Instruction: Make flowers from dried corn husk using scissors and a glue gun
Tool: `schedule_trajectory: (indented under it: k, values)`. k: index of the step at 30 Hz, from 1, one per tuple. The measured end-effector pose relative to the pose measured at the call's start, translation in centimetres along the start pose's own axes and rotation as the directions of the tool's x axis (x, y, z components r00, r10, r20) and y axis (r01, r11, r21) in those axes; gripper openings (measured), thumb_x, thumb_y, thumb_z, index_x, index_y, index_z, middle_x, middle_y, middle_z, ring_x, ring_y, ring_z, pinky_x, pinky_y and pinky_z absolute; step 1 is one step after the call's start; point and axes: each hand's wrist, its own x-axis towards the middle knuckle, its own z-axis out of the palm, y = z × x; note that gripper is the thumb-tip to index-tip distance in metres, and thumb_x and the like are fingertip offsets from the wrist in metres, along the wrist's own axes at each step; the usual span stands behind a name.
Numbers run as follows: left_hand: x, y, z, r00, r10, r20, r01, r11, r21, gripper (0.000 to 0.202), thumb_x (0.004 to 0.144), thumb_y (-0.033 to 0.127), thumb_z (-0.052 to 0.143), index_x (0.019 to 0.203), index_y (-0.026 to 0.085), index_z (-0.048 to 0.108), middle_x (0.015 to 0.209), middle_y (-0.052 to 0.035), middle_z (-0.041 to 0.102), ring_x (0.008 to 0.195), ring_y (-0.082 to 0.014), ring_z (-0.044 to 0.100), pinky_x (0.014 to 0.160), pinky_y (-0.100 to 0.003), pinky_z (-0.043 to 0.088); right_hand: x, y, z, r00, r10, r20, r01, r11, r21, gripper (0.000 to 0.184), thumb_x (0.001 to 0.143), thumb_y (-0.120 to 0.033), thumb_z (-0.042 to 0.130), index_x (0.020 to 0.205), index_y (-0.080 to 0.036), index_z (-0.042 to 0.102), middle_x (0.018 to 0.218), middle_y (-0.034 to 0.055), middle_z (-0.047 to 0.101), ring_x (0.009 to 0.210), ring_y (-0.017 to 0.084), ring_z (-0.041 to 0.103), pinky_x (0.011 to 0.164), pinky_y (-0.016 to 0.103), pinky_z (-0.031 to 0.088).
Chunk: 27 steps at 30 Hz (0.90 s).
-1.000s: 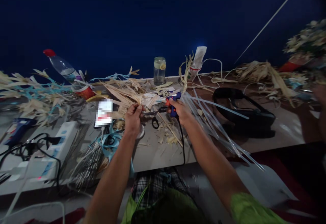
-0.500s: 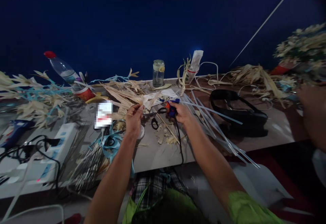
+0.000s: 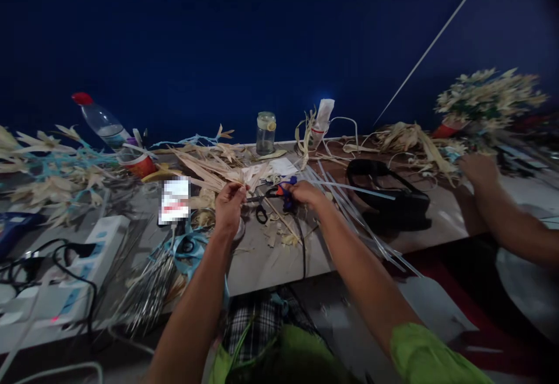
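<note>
My left hand (image 3: 230, 203) is closed in a pinch, with a small pale piece of dried husk (image 3: 245, 187) at its fingertips. Its exact shape is blurred. Fingers of my right hand (image 3: 304, 193) wrap round a blue and orange glue gun (image 3: 286, 191), tilted with its front end toward the left hand. A black cord (image 3: 304, 250) runs down from it over the table edge. Black-handled scissors (image 3: 261, 215) lie between the hands, partly hidden. Behind the left hand spreads a heap of dried husk strips (image 3: 201, 166), beside a sheet of white paper (image 3: 283, 167).
Clear plastic sticks (image 3: 362, 221) and a black headset-like object (image 3: 388, 192) lie to the right. A lidded jar (image 3: 265, 134) stands behind. At left are a phone (image 3: 174, 201), wires (image 3: 151, 282) and a power strip (image 3: 94, 262). Another person's hand (image 3: 479, 170) reaches in from the right.
The view has swung slightly right, so the table's contents shift left. The glue gun and my right hand stay close to my left hand. More of the other person's arm shows.
</note>
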Motion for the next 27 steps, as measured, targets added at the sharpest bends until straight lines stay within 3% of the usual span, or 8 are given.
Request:
schedule_trajectory:
  k: [3, 5, 8, 10, 13, 17, 23, 27]
  values:
    - [0.0, 0.0, 0.0, 1.0, 0.001, 0.009, -0.001, 1.0, 0.02, 0.017, 0.065, 0.026, 0.068, 0.07, 0.016, 0.056, 0.071, -0.0002, 0.064, 0.049, -0.004, 0.044, 0.049, -0.018, 0.036, -0.9, -0.6, -0.7, 0.993, -0.093, -0.078, 0.056, 0.922, -0.383, 0.028, 0.076, -0.039, 0.058, 0.069, -0.012, 0.064, 0.08, 0.0155, 0.067, 0.086, 0.025, 0.061, 0.072, 0.03, 0.042]
    - [-0.1, 0.1, 0.0, 1.0, 0.005, 0.016, -0.006, 0.999, 0.038, 0.017, 0.065, 0.027, 0.068, 0.07, 0.016, 0.056, 0.072, -0.0003, 0.064, 0.05, -0.0045, 0.045, 0.049, -0.018, 0.037, -1.8, -1.3, -0.5, 0.967, -0.251, -0.048, 0.197, 0.851, -0.486, 0.029, 0.08, -0.036, 0.051, 0.076, -0.012, 0.067, 0.088, 0.0152, 0.067, 0.089, 0.024, 0.061, 0.075, 0.03, 0.041]
    - [-0.2, 0.1, 0.0, 0.999, 0.02, 0.046, -0.023, 0.997, 0.067, 0.018, 0.065, 0.028, 0.068, 0.071, 0.015, 0.056, 0.073, -0.001, 0.064, 0.053, -0.0053, 0.047, 0.052, -0.019, 0.039, -3.1, -2.4, 1.3, 0.849, -0.528, -0.007, 0.521, 0.841, -0.148, 0.03, 0.081, -0.036, 0.048, 0.094, -0.017, 0.066, 0.088, 0.0066, 0.067, 0.084, 0.017, 0.059, 0.076, 0.027, 0.042]
    - [-0.2, 0.2, 0.0, 0.998, 0.016, 0.058, -0.021, 0.996, 0.081, 0.019, 0.065, 0.028, 0.069, 0.072, 0.015, 0.056, 0.073, -0.0012, 0.065, 0.054, -0.0057, 0.048, 0.053, -0.019, 0.04, -3.5, -3.0, 3.0, 0.784, -0.619, -0.051, 0.62, 0.777, 0.107, 0.03, 0.077, -0.033, 0.054, 0.099, -0.017, 0.065, 0.092, 0.0053, 0.065, 0.082, 0.015, 0.058, 0.075, 0.026, 0.043]
    - [-0.2, 0.1, -0.1, 0.998, -0.004, 0.056, -0.002, 0.995, 0.104, 0.02, 0.064, 0.028, 0.069, 0.071, 0.015, 0.056, 0.066, 0.0013, 0.061, 0.052, -0.0059, 0.048, 0.053, -0.02, 0.04, -3.7, -3.6, 5.3, 0.729, -0.676, -0.105, 0.673, 0.681, 0.287, 0.026, 0.071, -0.031, 0.059, 0.092, -0.016, 0.064, 0.089, 0.0042, 0.062, 0.077, 0.013, 0.056, 0.073, 0.026, 0.044]
    - [-0.2, 0.0, 0.0, 0.999, -0.001, 0.04, -0.005, 0.987, 0.163, 0.018, 0.064, 0.028, 0.068, 0.071, 0.016, 0.057, 0.058, 0.0043, 0.055, 0.05, -0.0064, 0.047, 0.051, -0.02, 0.038, -3.4, -3.7, 6.9, 0.718, -0.67, -0.186, 0.688, 0.644, 0.336, 0.017, 0.069, -0.029, 0.061, 0.08, -0.016, 0.063, 0.08, 0.0021, 0.058, 0.073, 0.012, 0.053, 0.07, 0.025, 0.043]
    - [-1.0, 0.8, 0.9, 1.0, 0.002, 0.03, -0.013, 0.925, 0.38, 0.013, 0.069, 0.027, 0.061, 0.072, 0.014, 0.061, 0.054, 0.003, 0.053, 0.049, -0.0082, 0.046, 0.05, -0.021, 0.036, -2.7, -3.2, 7.5, 0.741, -0.618, -0.264, 0.668, 0.636, 0.387, 0.015, 0.067, -0.029, 0.063, 0.073, -0.016, 0.06, 0.073, 0.0001, 0.052, 0.066, 0.012, 0.049, 0.064, 0.025, 0.041]
    - [-1.2, 1.1, 1.0, 0.997, -0.014, 0.072, -0.012, 0.939, 0.344, 0.016, 0.071, 0.03, 0.06, 0.076, 0.014, 0.062, 0.06, 0.0016, 0.056, 0.052, -0.0085, 0.049, 0.053, -0.022, 0.039, -2.6, -3.0, 7.3, 0.717, -0.628, -0.302, 0.692, 0.59, 0.415, 0.015, 0.068, -0.03, 0.064, 0.074, -0.017, 0.062, 0.077, 0.0014, 0.055, 0.072, 0.013, 0.052, 0.069, 0.026, 0.042]
